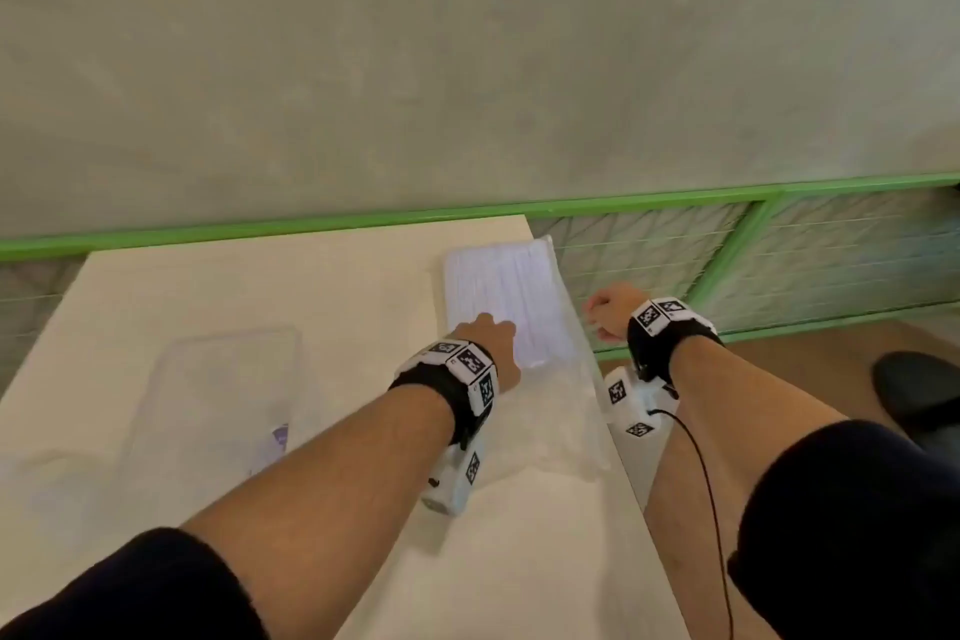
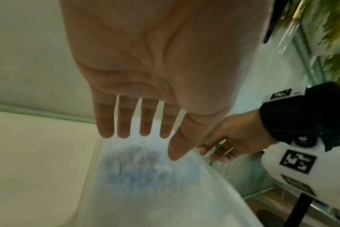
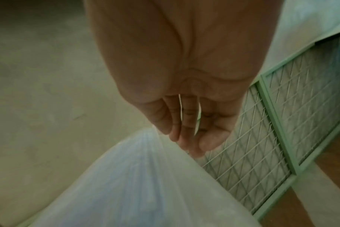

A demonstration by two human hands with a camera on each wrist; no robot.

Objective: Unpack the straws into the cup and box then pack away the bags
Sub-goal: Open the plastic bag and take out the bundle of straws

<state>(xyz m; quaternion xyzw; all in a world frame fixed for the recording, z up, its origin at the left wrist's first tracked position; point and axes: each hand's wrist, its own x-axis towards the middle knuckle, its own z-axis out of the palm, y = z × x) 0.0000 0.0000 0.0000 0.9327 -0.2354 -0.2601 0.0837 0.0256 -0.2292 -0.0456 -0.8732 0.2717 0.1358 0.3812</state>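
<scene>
Two hands are working at the far right corner of the desk (image 1: 260, 276). A clear bag (image 1: 524, 327) full of white straws (image 1: 498, 291) lies there, along the right edge. The straws sit bunched at the far end of the bag, and the near end of the bag looks flat and empty.

The bag looks thin, soft and slippery. It will likely crinkle and slide on the smooth desk. The straws look light and thin, and they may bend or spill out if the bag is tipped fast. A good spot to grab would be the loose edge of the bag, with the other hand keeping the bundle steady.

The left hand (image 1: 491, 338) is spread wide with its fingers (image 2: 124, 121) straight. It is over the bag, near the end of the straw bundle. I cannot tell if it presses down or only hovers. It grips nothing.

The right hand (image 1: 610, 309) is just past the right edge of the desk, beside the bag. Its fingers (image 3: 177, 122) are bent a little and close together, right at the bag's edge. They may be pinching it, but I cannot tell for sure.

A clear box (image 1: 228, 395) sits well apart, nearer the left side of the desk. No cup can be seen.
</scene>
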